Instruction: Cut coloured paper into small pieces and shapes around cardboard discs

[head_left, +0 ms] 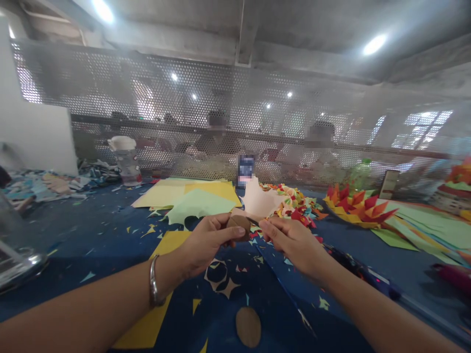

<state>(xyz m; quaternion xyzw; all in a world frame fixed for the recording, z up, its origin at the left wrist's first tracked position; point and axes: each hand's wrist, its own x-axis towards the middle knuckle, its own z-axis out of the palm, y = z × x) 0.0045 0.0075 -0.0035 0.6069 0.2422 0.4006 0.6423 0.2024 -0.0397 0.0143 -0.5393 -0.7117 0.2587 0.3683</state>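
My left hand (208,241) pinches a small brown oval paper piece (238,225) above the blue table (91,240). My right hand (294,242) is closed beside it, its fingertips meeting the piece's right edge and holding a thin dark tool I cannot make out. A metal bangle (153,282) circles my left wrist. A second brown oval cut-out (248,326) lies on the table near the front edge. Under my hands lies a paper scrap with cut-out holes (221,277).
Yellow and green paper sheets (191,196) lie behind my hands, with a heap of coloured paper triangles (294,203) and a red-orange paper flower (358,206) to the right. A lidded cup (125,159) stands at back left. People sit behind a perforated screen (221,127).
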